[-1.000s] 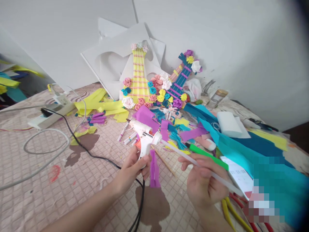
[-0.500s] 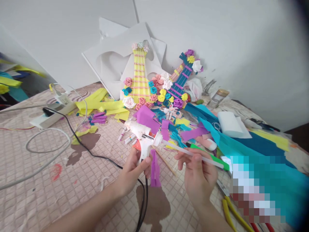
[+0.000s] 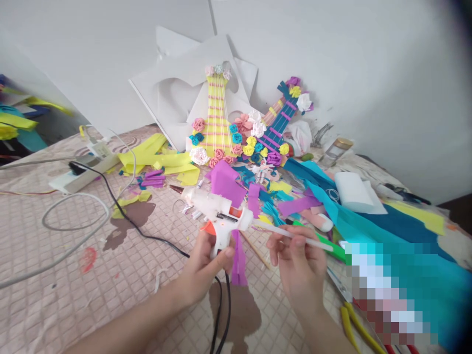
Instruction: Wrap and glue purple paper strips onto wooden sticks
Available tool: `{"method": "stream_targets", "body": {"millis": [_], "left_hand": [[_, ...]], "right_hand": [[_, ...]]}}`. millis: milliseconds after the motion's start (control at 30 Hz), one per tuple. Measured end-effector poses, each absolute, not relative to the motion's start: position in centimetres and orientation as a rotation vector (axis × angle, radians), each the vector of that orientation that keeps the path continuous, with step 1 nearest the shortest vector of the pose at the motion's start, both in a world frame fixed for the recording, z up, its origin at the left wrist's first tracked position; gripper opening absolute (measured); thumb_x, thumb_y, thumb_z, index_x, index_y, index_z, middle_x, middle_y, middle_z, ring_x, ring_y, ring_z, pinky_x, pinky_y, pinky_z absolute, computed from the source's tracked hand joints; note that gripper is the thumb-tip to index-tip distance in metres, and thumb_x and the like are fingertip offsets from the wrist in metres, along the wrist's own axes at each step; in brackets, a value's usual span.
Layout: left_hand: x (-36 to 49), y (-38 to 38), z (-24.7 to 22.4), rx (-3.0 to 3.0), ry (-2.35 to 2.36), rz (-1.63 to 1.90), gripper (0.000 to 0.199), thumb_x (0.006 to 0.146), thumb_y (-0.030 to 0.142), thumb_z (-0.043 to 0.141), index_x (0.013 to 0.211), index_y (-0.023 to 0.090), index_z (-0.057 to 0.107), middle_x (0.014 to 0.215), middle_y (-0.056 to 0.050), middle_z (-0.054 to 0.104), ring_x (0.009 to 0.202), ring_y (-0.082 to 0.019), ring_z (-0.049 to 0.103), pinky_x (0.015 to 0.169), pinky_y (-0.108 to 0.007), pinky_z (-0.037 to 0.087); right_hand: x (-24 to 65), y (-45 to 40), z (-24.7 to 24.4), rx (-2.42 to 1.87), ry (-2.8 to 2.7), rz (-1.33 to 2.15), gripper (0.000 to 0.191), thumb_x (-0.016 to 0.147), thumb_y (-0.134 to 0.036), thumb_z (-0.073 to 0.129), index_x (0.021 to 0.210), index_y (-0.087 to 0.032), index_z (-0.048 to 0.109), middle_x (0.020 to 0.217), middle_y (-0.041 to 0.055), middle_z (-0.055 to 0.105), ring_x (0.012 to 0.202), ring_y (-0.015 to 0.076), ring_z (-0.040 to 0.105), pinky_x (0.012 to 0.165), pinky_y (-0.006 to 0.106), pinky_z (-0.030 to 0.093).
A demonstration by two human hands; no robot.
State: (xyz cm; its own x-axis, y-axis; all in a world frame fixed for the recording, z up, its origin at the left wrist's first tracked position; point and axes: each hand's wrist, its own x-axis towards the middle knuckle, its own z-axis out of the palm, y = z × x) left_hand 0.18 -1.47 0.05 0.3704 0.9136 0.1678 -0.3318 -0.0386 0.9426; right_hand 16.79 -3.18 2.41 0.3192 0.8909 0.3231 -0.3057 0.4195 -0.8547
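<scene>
My left hand (image 3: 212,265) is closed round the handle of a white glue gun (image 3: 208,205) with an orange trigger. Its nozzle points left, and a black cord runs down from the handle. A long translucent glue stick (image 3: 289,231) meets the rear end of the gun. My right hand (image 3: 300,260) pinches that stick between thumb and fingers near its outer end. How deep the stick sits in the gun is hidden. Below the gun, a purple crepe paper strip (image 3: 239,260) lies on the patterned tablecloth (image 3: 147,275).
A yellow paper guitar (image 3: 217,120) and a blue one (image 3: 276,130) lean at the back. A power strip (image 3: 83,172) with cables lies left. Yellow-handled pliers (image 3: 356,324), a green-handled tool (image 3: 332,250), teal paper (image 3: 368,231) and a glass jar (image 3: 335,150) are at right.
The glue gun has tilted, its nozzle now farther left and its rear slightly lower. My right hand, still on the glue stick, has shifted slightly left toward the gun.
</scene>
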Motion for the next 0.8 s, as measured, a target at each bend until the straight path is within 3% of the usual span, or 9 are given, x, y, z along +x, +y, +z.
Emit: {"method": "stream_targets", "body": {"millis": [100,400,567,800], "left_hand": [[0.3,-1.4,0.0,1.159,0.592,1.123,0.029,0.086,0.031,0.051,0.110,0.023,0.038,0.078,0.002,0.048,0.054,-0.007,0.044,0.050,-0.021,0.042],[0.1,-1.8,0.9,1.277,0.749,1.086,0.025,0.082,0.035,0.056,0.100,0.019,0.050,0.070,0.000,0.052,0.063,-0.013,0.051,0.059,-0.026,0.042],[0.1,-2.0,1.1,1.257,0.783,1.096,0.021,0.080,0.036,0.058,0.092,0.020,0.052,0.068,0.000,0.052,0.067,-0.016,0.051,0.062,-0.028,0.042],[0.5,-2.0,1.1,1.174,0.748,1.140,0.025,0.081,0.037,0.057,0.098,0.021,0.048,0.068,0.002,0.049,0.065,-0.014,0.051,0.063,-0.028,0.044]], "right_hand": [[16.8,-3.2,2.3,-0.745,-0.961,0.813,0.009,0.086,-0.029,0.055,0.089,-0.023,0.060,0.080,0.0016,0.065,0.059,0.0132,0.062,0.039,0.021,0.041],[16.9,-3.1,2.4,-0.716,-0.889,0.841,0.018,0.084,-0.035,0.057,0.075,-0.020,0.059,0.061,-0.0015,0.061,0.053,0.0114,0.057,0.041,0.020,0.042],[16.7,-3.2,2.7,-0.752,-0.861,0.958,0.019,0.084,-0.039,0.056,0.077,-0.022,0.059,0.057,-0.0026,0.060,0.047,0.0108,0.054,0.038,0.019,0.040],[16.7,-3.5,2.6,-0.731,-0.918,1.036,0.019,0.085,-0.042,0.053,0.089,-0.025,0.061,0.062,-0.0014,0.061,0.046,0.0117,0.056,0.038,0.021,0.040]]}}
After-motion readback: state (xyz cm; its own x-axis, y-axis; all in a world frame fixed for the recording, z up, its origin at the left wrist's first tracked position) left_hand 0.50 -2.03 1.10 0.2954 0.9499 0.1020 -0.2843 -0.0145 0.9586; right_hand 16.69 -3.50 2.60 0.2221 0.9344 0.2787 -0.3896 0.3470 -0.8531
